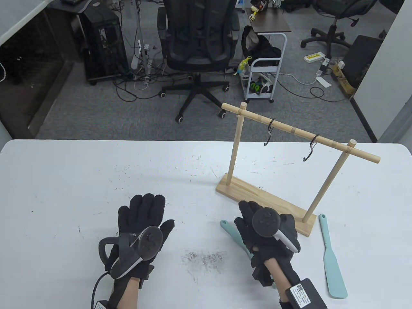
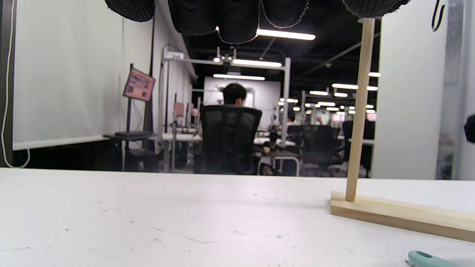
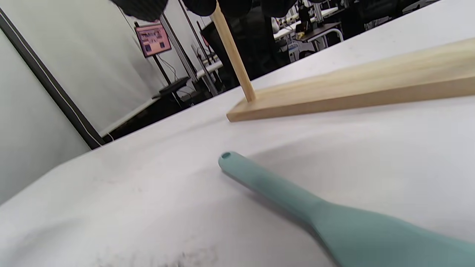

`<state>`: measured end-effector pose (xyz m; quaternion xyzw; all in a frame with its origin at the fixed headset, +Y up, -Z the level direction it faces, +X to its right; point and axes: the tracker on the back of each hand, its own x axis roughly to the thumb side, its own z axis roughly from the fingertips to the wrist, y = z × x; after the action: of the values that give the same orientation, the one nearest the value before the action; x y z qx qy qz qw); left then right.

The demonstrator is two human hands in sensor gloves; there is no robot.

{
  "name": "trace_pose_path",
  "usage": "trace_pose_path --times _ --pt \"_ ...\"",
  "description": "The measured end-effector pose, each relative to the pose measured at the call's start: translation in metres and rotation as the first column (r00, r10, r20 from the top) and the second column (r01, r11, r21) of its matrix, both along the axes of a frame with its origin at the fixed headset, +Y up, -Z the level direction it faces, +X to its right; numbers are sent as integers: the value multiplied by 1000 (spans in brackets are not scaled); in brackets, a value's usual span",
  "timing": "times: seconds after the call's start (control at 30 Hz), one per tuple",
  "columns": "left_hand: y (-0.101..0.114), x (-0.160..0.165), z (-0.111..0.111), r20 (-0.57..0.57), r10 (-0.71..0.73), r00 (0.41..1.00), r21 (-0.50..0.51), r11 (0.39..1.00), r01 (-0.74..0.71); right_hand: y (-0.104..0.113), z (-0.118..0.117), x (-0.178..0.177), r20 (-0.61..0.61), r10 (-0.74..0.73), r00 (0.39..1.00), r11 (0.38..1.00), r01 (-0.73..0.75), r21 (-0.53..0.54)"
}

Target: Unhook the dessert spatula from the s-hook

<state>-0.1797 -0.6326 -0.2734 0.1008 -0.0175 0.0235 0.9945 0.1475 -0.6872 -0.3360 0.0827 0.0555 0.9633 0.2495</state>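
A wooden rack (image 1: 296, 131) stands on the white table, with two black S-hooks (image 1: 269, 132) (image 1: 311, 147) on its rail; nothing hangs from either. One teal dessert spatula (image 1: 229, 229) lies flat on the table, partly hidden under my right hand (image 1: 257, 222). In the right wrist view this spatula (image 3: 297, 200) lies on the table with the fingers (image 3: 141, 7) above it and apart from it. A second teal spatula (image 1: 333, 260) lies right of the rack base (image 1: 257, 193). My left hand (image 1: 145, 212) rests flat and open on the table, holding nothing.
The rack base (image 3: 352, 92) and its left post (image 2: 358, 111) stand just beyond my right hand. The table (image 1: 96, 180) bears dark scuff marks (image 1: 204, 257) between the hands. An office chair (image 1: 199, 48) and a cart (image 1: 262, 74) stand on the floor beyond the table's far edge.
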Motion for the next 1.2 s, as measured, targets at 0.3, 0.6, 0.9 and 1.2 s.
trace_pose_path --times 0.3,0.6,0.9,1.2 --pt "-2 6 0 -1 -24 1000 0 1000 24 41 22 0 -33 -147 989 979 150 139" --pt "-4 7 -1 4 -19 1000 -4 1000 19 51 42 -8 -14 -30 999 970 33 242" --pt "-5 9 0 4 -19 1000 14 1000 19 50 50 -8 -9 129 992 956 -122 265" --pt "-5 12 1 5 -21 1000 34 999 21 49 52 -7 -14 152 988 947 -141 290"
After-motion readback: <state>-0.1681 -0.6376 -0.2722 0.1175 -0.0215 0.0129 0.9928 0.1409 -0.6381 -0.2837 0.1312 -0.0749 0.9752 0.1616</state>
